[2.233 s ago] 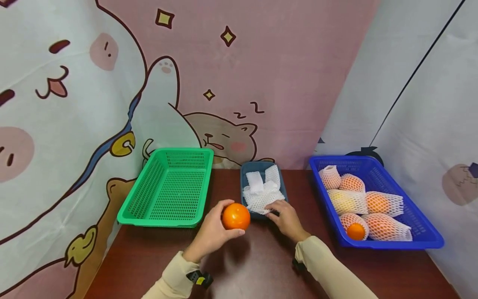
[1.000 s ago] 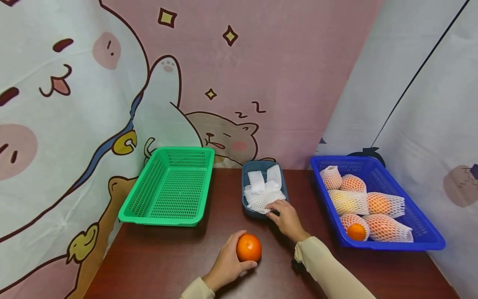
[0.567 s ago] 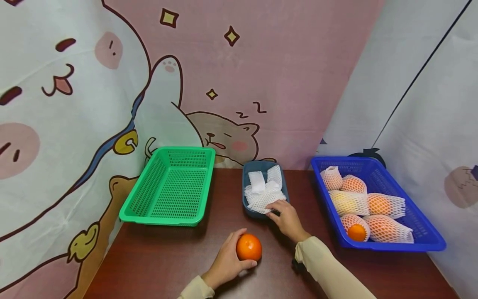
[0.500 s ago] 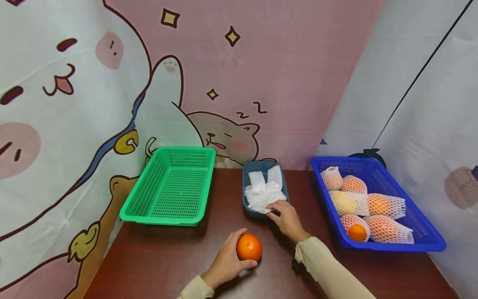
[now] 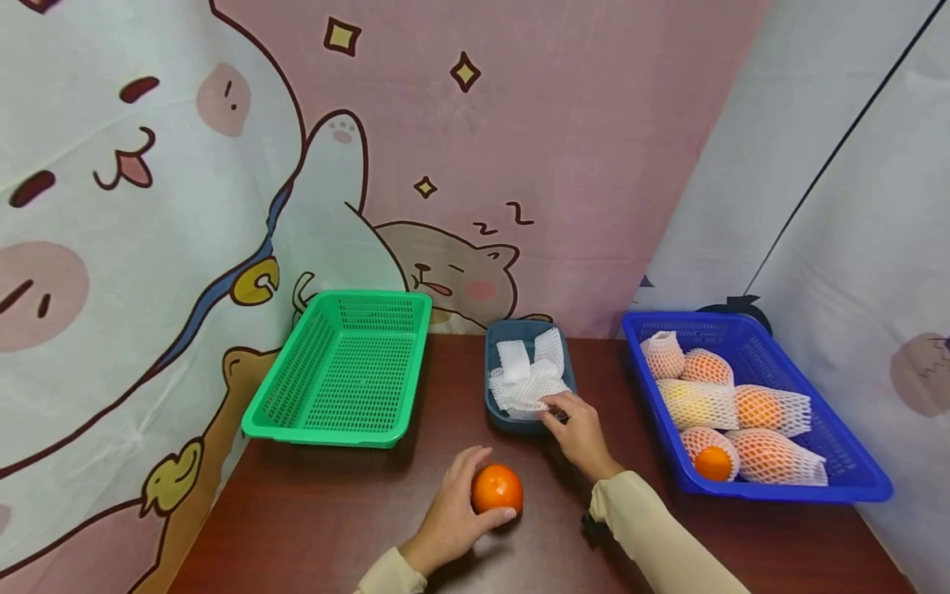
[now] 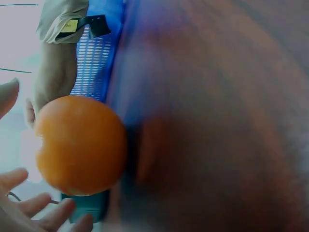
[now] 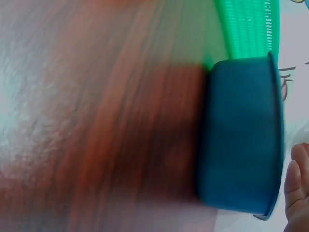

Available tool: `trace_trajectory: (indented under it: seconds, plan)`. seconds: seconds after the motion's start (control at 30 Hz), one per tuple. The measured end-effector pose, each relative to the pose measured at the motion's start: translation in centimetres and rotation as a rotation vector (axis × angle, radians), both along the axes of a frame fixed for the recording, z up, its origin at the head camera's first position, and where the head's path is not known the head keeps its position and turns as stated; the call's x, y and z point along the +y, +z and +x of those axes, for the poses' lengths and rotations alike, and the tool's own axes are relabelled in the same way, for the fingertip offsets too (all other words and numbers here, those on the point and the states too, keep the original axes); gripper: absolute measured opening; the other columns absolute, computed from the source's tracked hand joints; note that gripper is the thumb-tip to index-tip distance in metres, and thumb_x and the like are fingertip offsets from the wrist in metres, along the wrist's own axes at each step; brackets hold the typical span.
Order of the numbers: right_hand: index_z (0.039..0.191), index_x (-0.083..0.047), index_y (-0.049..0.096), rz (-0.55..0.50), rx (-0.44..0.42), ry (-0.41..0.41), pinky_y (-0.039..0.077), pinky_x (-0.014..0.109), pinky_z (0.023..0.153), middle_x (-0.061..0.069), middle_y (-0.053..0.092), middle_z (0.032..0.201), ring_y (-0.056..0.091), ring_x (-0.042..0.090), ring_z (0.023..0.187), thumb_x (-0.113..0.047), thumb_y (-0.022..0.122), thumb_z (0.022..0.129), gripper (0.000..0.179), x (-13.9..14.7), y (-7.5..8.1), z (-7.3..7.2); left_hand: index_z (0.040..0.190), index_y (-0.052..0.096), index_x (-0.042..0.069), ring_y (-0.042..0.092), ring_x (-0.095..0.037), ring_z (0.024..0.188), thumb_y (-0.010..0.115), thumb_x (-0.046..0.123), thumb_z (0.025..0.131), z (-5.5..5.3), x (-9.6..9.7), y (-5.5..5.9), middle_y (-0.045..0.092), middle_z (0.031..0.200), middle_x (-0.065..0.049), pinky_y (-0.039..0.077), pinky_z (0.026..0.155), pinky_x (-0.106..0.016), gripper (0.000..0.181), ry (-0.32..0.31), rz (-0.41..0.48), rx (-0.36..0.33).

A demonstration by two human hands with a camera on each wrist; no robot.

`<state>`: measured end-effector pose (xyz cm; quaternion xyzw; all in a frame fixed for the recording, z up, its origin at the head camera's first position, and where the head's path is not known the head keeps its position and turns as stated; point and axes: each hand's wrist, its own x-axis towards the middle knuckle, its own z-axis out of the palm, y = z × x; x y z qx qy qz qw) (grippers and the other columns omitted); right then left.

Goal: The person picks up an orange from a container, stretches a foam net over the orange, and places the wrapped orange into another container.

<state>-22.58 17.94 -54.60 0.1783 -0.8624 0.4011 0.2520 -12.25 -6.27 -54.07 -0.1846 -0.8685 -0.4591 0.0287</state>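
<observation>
On the brown table an orange (image 5: 497,488) sits between the thumb and fingers of my left hand (image 5: 451,518). In the left wrist view those fingers are spread, with gaps showing between them and the orange (image 6: 82,145). My right hand (image 5: 582,436) is at the near right corner of a small dark-blue bin (image 5: 519,426). Thumb and fingertips pinch the edge of a white foam net sleeve (image 5: 536,394) there. Other white foam sleeves (image 5: 514,360) lie in the same bin. The right wrist view shows the bin's side wall (image 7: 241,135), and the pinched sleeve is hidden.
A green perforated basket (image 5: 326,438) stands at the back left, with nothing seen in it. At the right a blue basket (image 5: 831,412) holds several fruits in foam nets (image 5: 772,456), one partly uncovered. A printed cloth (image 5: 579,148) hangs behind the table.
My left hand brought the orange down toward the table's front, then loosened its fingers from it. My right hand stayed at the bin and has just shifted slightly right, the net edge moving with it.
</observation>
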Motion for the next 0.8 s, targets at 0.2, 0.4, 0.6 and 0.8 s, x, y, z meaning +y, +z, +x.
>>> trace_trajectory:
  seconds: [0.2, 0.4, 0.6, 0.8]
  plan:
    - [0.094, -0.012, 0.074, -0.052, 0.074, 0.021, 0.053, 0.029, 0.064, -0.005, 0.064, 0.084, 0.059, 0.013, 0.073, -0.002, 0.081, 0.075, 0.023, -0.5, 1.7, 0.7, 0.132, 0.055, 0.02, 0.044, -0.027, 0.127, 0.079, 0.032, 0.081, -1.8, 0.1, 2.7, 0.042, 0.145, -0.006, 0.042, 0.097, -0.053, 0.058, 0.037, 0.091, 0.24]
    - [0.094, -0.014, 0.073, -0.065, 0.115, 0.071, 0.053, 0.037, 0.065, -0.005, 0.064, 0.087, 0.059, 0.016, 0.078, 0.0, 0.078, 0.076, 0.024, -1.5, 3.2, 1.9, 0.114, 0.069, 0.02, 0.049, -0.025, 0.119, 0.071, 0.03, 0.089, -4.1, 1.2, 5.3, 0.047, 0.139, -0.003, 0.045, 0.092, -0.048, 0.027, 0.066, 0.16, 0.352]
    - [0.097, -0.015, 0.073, -0.07, 0.118, 0.114, 0.052, 0.029, 0.07, -0.006, 0.066, 0.092, 0.059, 0.013, 0.082, -0.003, 0.077, 0.079, 0.022, -2.1, 3.9, 3.0, 0.101, 0.075, 0.019, 0.05, -0.028, 0.115, 0.069, 0.028, 0.09, -5.0, 2.0, 5.9, 0.051, 0.135, -0.003, 0.046, 0.089, -0.047, 0.015, 0.092, 0.17, 0.352]
    - [0.096, -0.015, 0.073, -0.076, 0.123, 0.13, 0.046, 0.016, 0.078, -0.004, 0.067, 0.093, 0.06, 0.017, 0.082, -0.001, 0.076, 0.079, 0.022, -2.2, 4.3, 3.5, 0.098, 0.076, 0.014, 0.059, -0.027, 0.104, 0.068, 0.023, 0.091, -5.3, 2.3, 5.6, 0.059, 0.123, -0.006, 0.05, 0.083, -0.043, 0.014, 0.131, 0.257, 0.326]
